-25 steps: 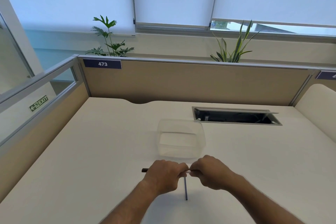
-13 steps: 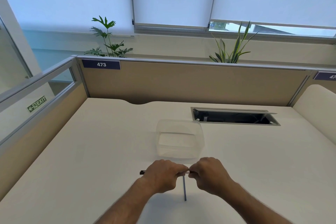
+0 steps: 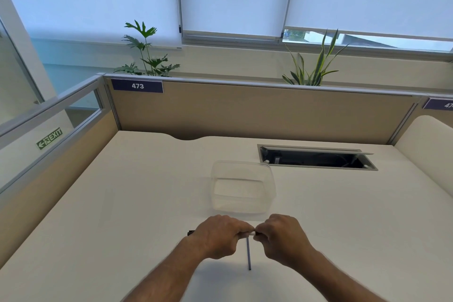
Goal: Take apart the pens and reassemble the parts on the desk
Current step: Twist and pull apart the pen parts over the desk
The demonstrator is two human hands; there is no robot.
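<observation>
Both hands hold one pen (image 3: 250,234) level above the white desk (image 3: 122,203). My left hand (image 3: 218,235) is closed around its left part, and a dark end (image 3: 190,232) pokes out past the knuckles. My right hand (image 3: 282,236) pinches the right part. Only a short white stretch of the barrel shows between the fists. A thin grey refill (image 3: 248,256) lies on the desk below the hands, pointing toward me.
A clear plastic container (image 3: 242,186) stands just beyond the hands. An open cable hatch (image 3: 316,157) is cut into the desk at back right. Beige partition panels (image 3: 245,110) close the back and left sides; a rounded white divider (image 3: 426,140) borders the right.
The hands have stayed on the pen and shifted only slightly. The refill lies where it was.
</observation>
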